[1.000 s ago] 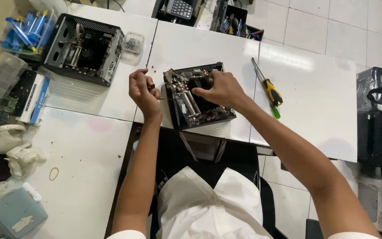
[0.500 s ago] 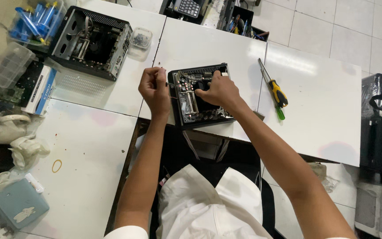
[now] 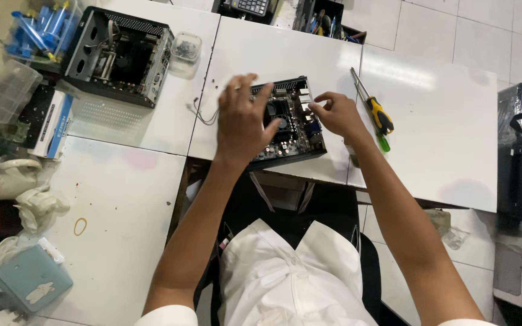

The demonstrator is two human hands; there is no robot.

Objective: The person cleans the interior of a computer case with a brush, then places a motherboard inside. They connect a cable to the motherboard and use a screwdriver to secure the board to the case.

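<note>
A person in a white shirt is sitting at a white desk [image 3: 436, 121] and working on a small open computer [image 3: 288, 124], which is lying at the near edge of the middle desk panel, directly in front of the body. The left hand [image 3: 240, 121] is spreading flat over the left part of the computer, fingers wide and held slightly apart, gripping nothing; whether the palm is touching the board beneath cannot be told. The right hand [image 3: 336, 113] is resting at the computer's right edge, its fingers curling narrowly toward the connector side, with the fingertips meeting the casing; whether they are pinching some small part cannot be told. A thin cable [image 3: 203, 115] is trailing from the computer's left side across the desk.

Just right of the right hand, a screwdriver [image 3: 373, 108] with a yellow and black handle is lying on the desk, its shaft pointing far and left. At the far left, a larger open case [image 3: 119, 57] is standing, with a small clear tub [image 3: 185, 48] just beside its right side. Blue syringes [image 3: 34, 30] are lying in the far left corner. A pale blue box [image 3: 31, 278] is sitting at the near left, well apart from both hands.
</note>
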